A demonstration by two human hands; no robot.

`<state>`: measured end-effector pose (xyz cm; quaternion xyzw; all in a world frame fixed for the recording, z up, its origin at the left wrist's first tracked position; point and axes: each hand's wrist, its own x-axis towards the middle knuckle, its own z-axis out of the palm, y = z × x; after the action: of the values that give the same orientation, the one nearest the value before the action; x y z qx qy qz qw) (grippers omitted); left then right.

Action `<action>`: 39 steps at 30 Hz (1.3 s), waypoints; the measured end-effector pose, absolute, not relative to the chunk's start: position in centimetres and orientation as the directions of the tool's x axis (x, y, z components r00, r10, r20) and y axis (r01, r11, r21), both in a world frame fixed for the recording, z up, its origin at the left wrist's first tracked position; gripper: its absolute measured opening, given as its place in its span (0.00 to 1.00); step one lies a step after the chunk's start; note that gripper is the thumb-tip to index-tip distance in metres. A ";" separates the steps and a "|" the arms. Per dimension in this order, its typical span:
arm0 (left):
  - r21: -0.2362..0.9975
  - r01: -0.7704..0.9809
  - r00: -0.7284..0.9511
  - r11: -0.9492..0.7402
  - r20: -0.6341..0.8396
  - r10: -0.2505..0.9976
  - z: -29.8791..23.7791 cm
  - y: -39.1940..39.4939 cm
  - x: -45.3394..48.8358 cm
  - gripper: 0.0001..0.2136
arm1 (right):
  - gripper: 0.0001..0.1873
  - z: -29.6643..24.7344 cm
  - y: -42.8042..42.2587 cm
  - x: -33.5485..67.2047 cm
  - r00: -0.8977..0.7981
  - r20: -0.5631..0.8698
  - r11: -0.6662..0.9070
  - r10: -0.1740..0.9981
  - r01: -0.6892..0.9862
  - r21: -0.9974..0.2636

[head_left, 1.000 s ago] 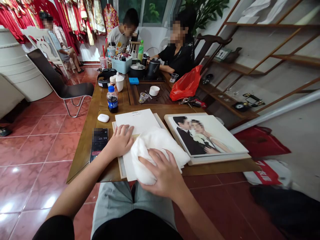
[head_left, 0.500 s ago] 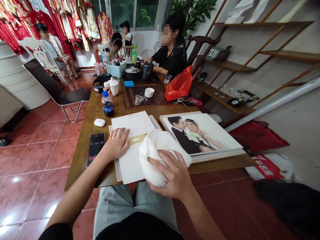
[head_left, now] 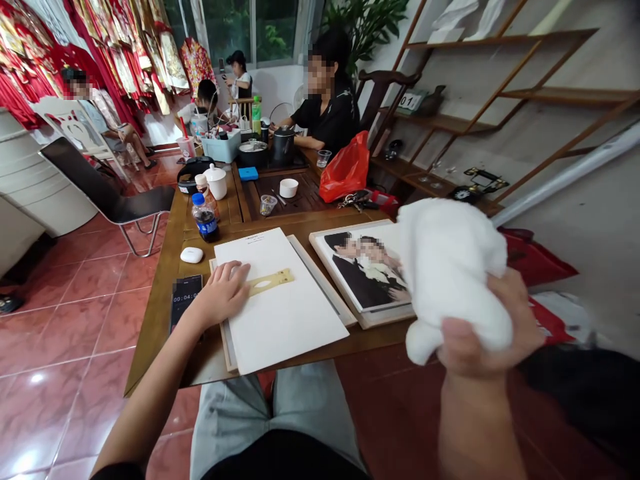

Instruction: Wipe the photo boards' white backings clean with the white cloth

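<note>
Clearly, the cloth (head_left: pixel 453 273) is on the right side, gathered in the narrow grip of the right hand (head_left: pixel 487 333) and lifted above the level of the bench (head_left: pixel 150 327). The white sheet (head_left: pixel 295 327) lies to the left of this grip, well apart from it. Its long axis goes away from the person's body, with the far end a little leftward. The left hand (head_left: pixel 223 293) is the nearer one: it rests spread and flat on the left edge of the sheet, holding nothing. A beige strip (head_left: pixel 273 281) lies crosswise on the sheet, just beside these fingers; whether they touch it, I cannot tell.

Between the sheet and the cloth is the photo (head_left: pixel 367 270), and the cloth hides its right part from view. Under the sheet, a pale board (head_left: pixel 320 280) shows at the right. Near the left wrist is a phone (head_left: pixel 183 300), with a white case (head_left: pixel 191 255) beyond it, then a bottle (head_left: pixel 205 223). Farther back stand a small bowl (head_left: pixel 289 188) and a red bag (head_left: pixel 345 167).
</note>
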<state>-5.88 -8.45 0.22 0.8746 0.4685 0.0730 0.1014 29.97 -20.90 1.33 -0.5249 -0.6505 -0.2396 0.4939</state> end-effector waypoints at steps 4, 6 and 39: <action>0.211 0.822 0.544 -0.530 -0.012 0.839 1.6 -7.9 -5.6 0.21 | 0.25 4.7 -19.2 32.0 -0.287 0.816 0.133 0.501 0.958 0.254; 0.182 0.820 0.555 -0.542 -0.019 0.832 2.3 -7.4 -5.4 0.19 | 0.22 4.3 -17.7 32.9 -0.282 0.721 0.076 0.633 0.949 0.305; 0.194 0.898 0.427 -0.396 -0.157 0.891 0.5 4.2 -1.7 0.23 | 0.24 -6.4 -25.6 15.0 -0.083 -0.170 -0.189 0.982 -0.397 -0.898</action>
<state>-1.70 4.19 0.50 0.8352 0.5353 -0.0140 0.1252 15.04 -25.64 -6.44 -0.4183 -0.3495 0.6477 0.5323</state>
